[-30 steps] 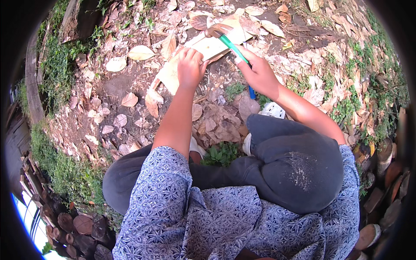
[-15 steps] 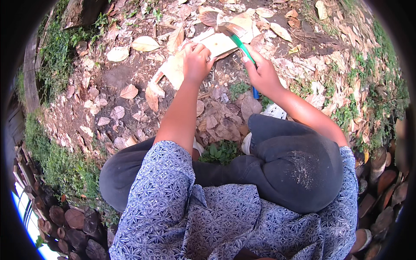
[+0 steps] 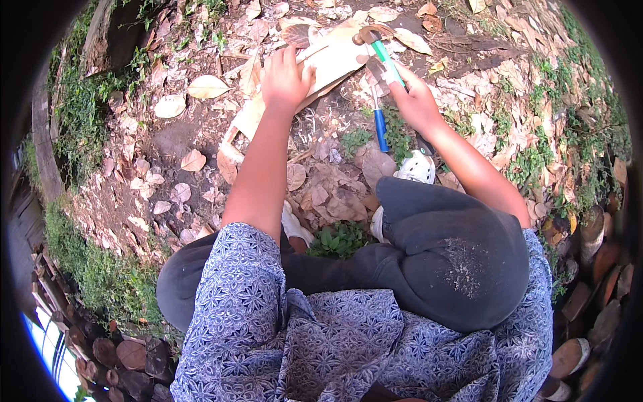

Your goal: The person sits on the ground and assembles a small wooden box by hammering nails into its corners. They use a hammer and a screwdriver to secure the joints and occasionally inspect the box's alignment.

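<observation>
A pale wooden board (image 3: 337, 65) lies slantwise on the leaf-strewn ground in front of me. My left hand (image 3: 284, 79) rests over its left part, fingers stretched forward and thumb apart, with nothing seen in its grasp. My right hand (image 3: 416, 104) is closed round the green handle of a hammer (image 3: 379, 48). The hammer's metal head is over the board's far right end. Just left of that hand is a blue-handled tool (image 3: 380, 129) with a flat metal blade; its exact kind is unclear. The blade's upper end lies close to the hammer handle.
Dry leaves (image 3: 207, 86) and wood chips are scattered about. My crossed legs (image 3: 455, 248) and a white shoe (image 3: 416, 167) are near. A thick timber piece (image 3: 104, 40) stands far left, and stacked logs (image 3: 130, 354) are at lower left and right.
My left hand has shifted left along the board, and its curled fingers have straightened. The hammer and my right hand have moved right. More of the blue-handled tool now shows.
</observation>
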Action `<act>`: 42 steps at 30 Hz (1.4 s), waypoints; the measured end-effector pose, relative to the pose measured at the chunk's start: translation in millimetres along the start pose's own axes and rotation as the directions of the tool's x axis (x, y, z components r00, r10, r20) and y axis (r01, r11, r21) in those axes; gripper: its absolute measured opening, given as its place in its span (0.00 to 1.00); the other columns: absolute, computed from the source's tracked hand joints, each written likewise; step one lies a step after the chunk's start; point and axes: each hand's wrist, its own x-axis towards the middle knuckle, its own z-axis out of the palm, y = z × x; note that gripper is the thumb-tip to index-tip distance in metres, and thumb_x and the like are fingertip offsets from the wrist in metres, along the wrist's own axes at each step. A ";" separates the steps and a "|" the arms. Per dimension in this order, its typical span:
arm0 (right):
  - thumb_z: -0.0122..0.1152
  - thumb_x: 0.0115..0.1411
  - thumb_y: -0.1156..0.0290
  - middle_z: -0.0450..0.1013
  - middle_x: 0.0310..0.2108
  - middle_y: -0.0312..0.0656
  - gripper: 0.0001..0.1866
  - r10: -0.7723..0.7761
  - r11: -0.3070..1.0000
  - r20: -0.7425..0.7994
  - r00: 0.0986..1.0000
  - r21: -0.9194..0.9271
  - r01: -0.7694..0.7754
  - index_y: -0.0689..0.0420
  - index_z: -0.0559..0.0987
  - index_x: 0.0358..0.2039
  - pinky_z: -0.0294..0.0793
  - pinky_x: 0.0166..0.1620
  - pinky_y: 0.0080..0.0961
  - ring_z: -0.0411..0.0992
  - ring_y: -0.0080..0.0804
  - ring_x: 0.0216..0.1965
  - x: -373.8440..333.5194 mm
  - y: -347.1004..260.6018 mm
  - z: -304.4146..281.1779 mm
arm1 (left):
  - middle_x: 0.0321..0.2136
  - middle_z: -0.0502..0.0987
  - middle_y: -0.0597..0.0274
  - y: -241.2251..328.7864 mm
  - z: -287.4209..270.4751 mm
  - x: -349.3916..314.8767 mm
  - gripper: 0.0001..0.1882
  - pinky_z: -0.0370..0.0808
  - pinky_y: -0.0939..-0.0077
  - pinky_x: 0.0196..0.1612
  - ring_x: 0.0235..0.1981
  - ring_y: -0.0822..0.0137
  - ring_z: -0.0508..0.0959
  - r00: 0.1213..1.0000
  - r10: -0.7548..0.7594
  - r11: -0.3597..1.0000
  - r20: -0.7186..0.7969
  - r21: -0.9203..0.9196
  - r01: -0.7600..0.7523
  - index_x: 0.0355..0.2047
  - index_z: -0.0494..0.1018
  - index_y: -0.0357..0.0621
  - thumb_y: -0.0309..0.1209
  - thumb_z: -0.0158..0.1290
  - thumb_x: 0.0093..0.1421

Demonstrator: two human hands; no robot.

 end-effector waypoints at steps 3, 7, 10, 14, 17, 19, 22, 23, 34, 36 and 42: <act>0.48 0.71 0.69 0.78 0.54 0.42 0.24 0.040 0.999 -0.005 0.999 0.009 -0.040 0.56 0.70 0.67 0.70 0.60 0.28 0.74 0.28 0.54 -0.5 0.3 -5.8 | 0.37 0.82 0.56 -12.2 -1.8 18.8 0.16 0.79 0.58 0.46 0.43 0.52 0.82 0.961 -0.103 0.993 0.256 0.077 0.087 0.44 0.81 0.48 0.41 0.61 0.60; 0.47 0.72 0.67 0.77 0.56 0.43 0.25 -0.001 1.000 -0.012 1.000 0.002 0.001 0.54 0.69 0.68 0.69 0.61 0.28 0.74 0.29 0.56 -1.2 7.3 -6.8 | 0.35 0.81 0.53 -19.7 7.0 -3.4 0.16 0.79 0.60 0.42 0.36 0.52 0.82 0.992 -0.127 0.989 0.012 0.071 0.126 0.37 0.78 0.41 0.41 0.62 0.60; 0.48 0.72 0.65 0.76 0.58 0.46 0.25 0.028 0.999 0.026 0.999 -0.029 -0.028 0.51 0.69 0.68 0.69 0.61 0.29 0.74 0.31 0.57 -2.8 10.2 -8.3 | 0.34 0.81 0.54 -4.8 8.0 -27.5 0.20 0.79 0.61 0.40 0.36 0.55 0.82 0.930 -0.347 0.937 0.123 0.013 0.348 0.38 0.75 0.38 0.43 0.64 0.58; 0.49 0.70 0.66 0.78 0.46 0.44 0.27 0.067 0.985 0.110 0.992 -0.167 -0.047 0.49 0.69 0.69 0.73 0.49 0.28 0.75 0.28 0.42 -5.7 15.8 -2.0 | 0.33 0.78 0.54 -2.2 2.4 -33.3 0.27 0.77 0.58 0.41 0.39 0.55 0.80 0.868 -0.416 0.893 0.270 -0.059 0.446 0.38 0.69 0.41 0.47 0.68 0.52; 0.51 0.69 0.70 0.76 0.34 0.36 0.27 -0.090 0.969 0.099 0.991 -0.220 0.110 0.53 0.68 0.69 0.71 0.37 0.21 0.67 0.17 0.30 -6.5 14.6 6.5 | 0.46 0.74 0.44 6.9 -1.4 -34.6 0.53 0.79 0.59 0.45 0.43 0.52 0.80 0.927 -0.326 0.928 0.187 -0.125 0.351 0.61 0.63 0.38 0.56 0.74 0.42; 0.49 0.69 0.69 0.77 0.33 0.43 0.28 -0.075 0.969 0.095 0.993 -0.228 0.095 0.55 0.67 0.69 0.73 0.37 0.26 0.70 0.24 0.28 -5.2 -10.4 9.4 | 0.52 0.68 0.40 20.1 -9.2 -33.8 0.71 0.81 0.60 0.46 0.44 0.49 0.80 0.903 -0.327 0.940 0.279 -0.005 0.341 0.73 0.50 0.43 0.59 0.76 0.35; 0.48 0.69 0.70 0.76 0.28 0.47 0.27 -0.233 0.962 0.054 0.971 -0.137 0.238 0.55 0.68 0.69 0.73 0.37 0.27 0.71 0.27 0.26 -4.9 -49.8 22.4 | 0.49 0.69 0.43 16.0 -8.8 -36.5 0.71 0.81 0.60 0.43 0.45 0.50 0.80 0.857 -0.378 0.923 0.349 0.067 0.380 0.74 0.50 0.48 0.59 0.76 0.35; 0.48 0.70 0.71 0.75 0.28 0.47 0.27 -0.262 0.957 0.039 0.964 -0.116 0.265 0.55 0.68 0.69 0.73 0.37 0.28 0.71 0.28 0.26 -4.1 -50.2 26.7 | 0.48 0.69 0.45 16.4 -9.0 -37.8 0.71 0.82 0.59 0.42 0.45 0.51 0.80 0.862 -0.382 0.921 0.333 0.061 0.385 0.74 0.50 0.50 0.59 0.76 0.35; 0.47 0.71 0.72 0.72 0.29 0.38 0.27 -0.226 0.966 0.036 0.973 -0.122 0.229 0.52 0.67 0.70 0.70 0.36 0.23 0.67 0.19 0.29 15.5 -71.0 22.3 | 0.49 0.67 0.50 14.7 -6.2 -35.6 0.68 0.83 0.62 0.43 0.46 0.55 0.80 0.834 -0.405 0.913 0.375 0.122 0.388 0.75 0.51 0.55 0.58 0.76 0.37; 0.47 0.71 0.72 0.73 0.29 0.39 0.27 -0.190 0.964 0.104 0.976 -0.167 0.205 0.51 0.66 0.70 0.70 0.36 0.23 0.68 0.20 0.30 15.7 -72.7 23.9 | 0.50 0.67 0.50 14.2 -6.7 -36.3 0.68 0.83 0.61 0.43 0.46 0.55 0.80 0.836 -0.410 0.911 0.365 0.127 0.392 0.75 0.52 0.56 0.57 0.76 0.37; 0.46 0.68 0.69 0.75 0.26 0.50 0.28 0.042 0.876 0.287 0.957 -0.472 0.103 0.49 0.69 0.69 0.75 0.40 0.34 0.75 0.36 0.28 22.1 -37.5 24.1 | 0.48 0.68 0.50 10.5 -4.9 -35.2 0.66 0.82 0.60 0.43 0.45 0.54 0.80 0.867 -0.358 0.933 0.346 0.095 0.348 0.74 0.53 0.54 0.54 0.76 0.38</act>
